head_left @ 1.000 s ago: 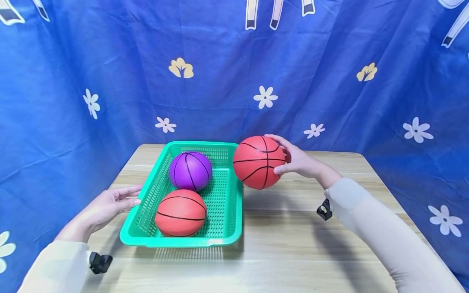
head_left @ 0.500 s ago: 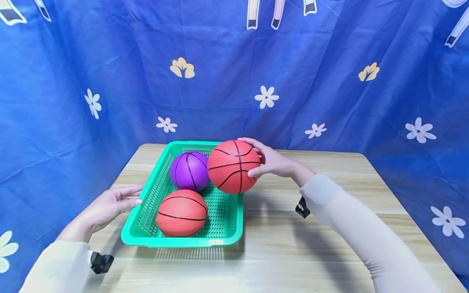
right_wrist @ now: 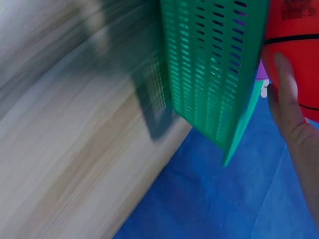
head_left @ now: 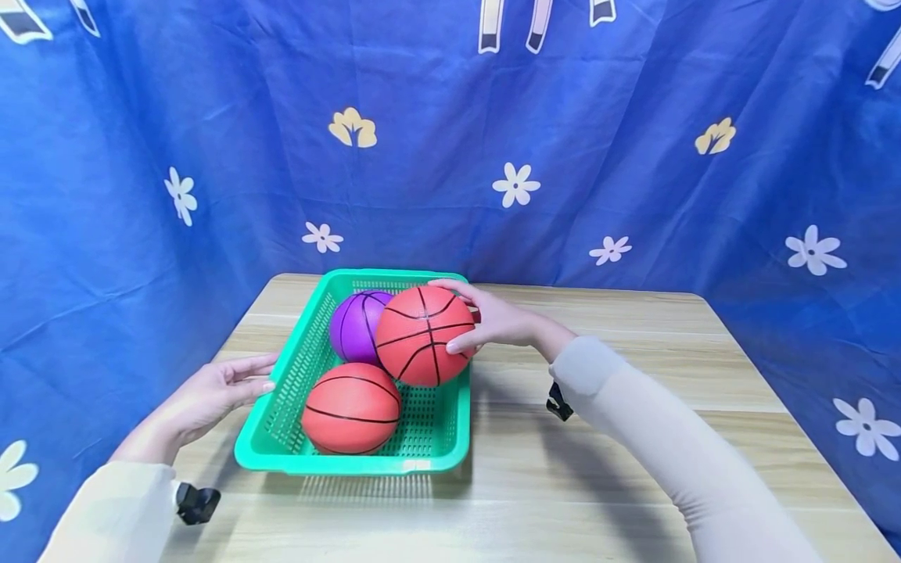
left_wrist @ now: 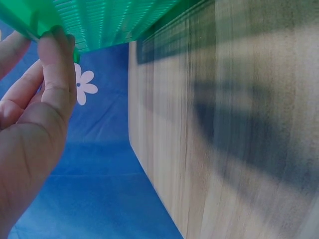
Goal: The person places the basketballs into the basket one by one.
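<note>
My right hand point(head_left: 496, 319) grips a red basketball point(head_left: 425, 336) with black lines, thumb on its near side and fingers over the far side. This ball is over the right half of a green plastic basket point(head_left: 461, 438) and partly hides a purple basketball point(head_left: 355, 324) at the back. Another red basketball point(head_left: 352, 408) rests inside at the front left. At the basket's left rim, my left hand point(head_left: 204, 403) holds the edge between thumb and fingers; the left wrist view shows the fingertips point(left_wrist: 52, 45) right at the green rim.
The basket stands on a light wooden table point(head_left: 598, 469), toward its left side. A blue curtain point(head_left: 436, 156) with flower prints hangs behind and on both sides. Each sleeve carries a black wrist camera mount point(head_left: 559, 403).
My right hand has carried the red basketball leftward and slightly down, from beside the basket's right rim to over its inside. My left hand has stayed at the left rim.
</note>
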`<state>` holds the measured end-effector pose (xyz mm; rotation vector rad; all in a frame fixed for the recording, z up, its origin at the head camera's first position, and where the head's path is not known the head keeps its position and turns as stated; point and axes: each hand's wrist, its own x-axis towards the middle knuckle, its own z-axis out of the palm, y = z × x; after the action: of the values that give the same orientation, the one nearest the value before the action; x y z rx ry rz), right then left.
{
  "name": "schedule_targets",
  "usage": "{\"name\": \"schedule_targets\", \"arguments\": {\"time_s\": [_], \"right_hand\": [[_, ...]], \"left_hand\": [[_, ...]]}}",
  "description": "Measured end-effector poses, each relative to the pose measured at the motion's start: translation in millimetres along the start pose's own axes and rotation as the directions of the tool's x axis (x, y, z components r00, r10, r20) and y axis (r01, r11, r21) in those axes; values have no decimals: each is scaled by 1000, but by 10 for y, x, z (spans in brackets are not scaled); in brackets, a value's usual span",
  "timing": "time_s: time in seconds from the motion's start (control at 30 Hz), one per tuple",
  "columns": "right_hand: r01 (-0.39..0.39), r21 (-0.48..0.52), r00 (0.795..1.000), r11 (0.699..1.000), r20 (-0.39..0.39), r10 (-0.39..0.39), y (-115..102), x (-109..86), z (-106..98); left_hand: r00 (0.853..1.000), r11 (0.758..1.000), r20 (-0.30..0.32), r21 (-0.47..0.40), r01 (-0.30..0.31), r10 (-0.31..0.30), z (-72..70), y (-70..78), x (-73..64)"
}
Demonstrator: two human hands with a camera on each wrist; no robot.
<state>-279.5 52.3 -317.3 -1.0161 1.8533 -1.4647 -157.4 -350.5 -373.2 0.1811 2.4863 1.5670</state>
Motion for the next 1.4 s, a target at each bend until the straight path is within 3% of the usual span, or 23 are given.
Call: {"name": "schedule_targets", "arguments": {"time_s": [0.4, 0.63, 0.73, 1.0, 1.07, 1.3, 1.4], "right_hand": [[-10, -143, 999, 990, -44, 4, 53, 98, 86], [-12, -146, 997, 989, -73, 1, -105, 75, 201], [4, -177, 993, 984, -117, -25, -36, 91, 207], [-61, -283, 969, 957, -247, -11, 283, 125, 269], [-67, -318, 964, 946, -266, -21, 332, 109, 296], [-112, -548, 940, 829, -329, -91, 475, 26, 332], [-89, -594, 939, 800, -317, -131, 524, -9, 327]], "left_hand": [[1000, 1000, 8, 5, -12, 12, 25, 41, -12], [1000, 1000, 6, 1, -3, 3, 17, 8, -3], [1000, 1000, 9, -5, -3, 3, 19, 1, 1], [1000, 1000, 8, 8, -1, 1, -3, -1, 6], [1000, 1000, 9, 8, 0, 0, -3, -2, 7], [1000, 1000, 12, 1, -1, 1, 3, 4, 7], [1000, 1000, 13, 4, 2, -2, 0, 9, 0]]}}
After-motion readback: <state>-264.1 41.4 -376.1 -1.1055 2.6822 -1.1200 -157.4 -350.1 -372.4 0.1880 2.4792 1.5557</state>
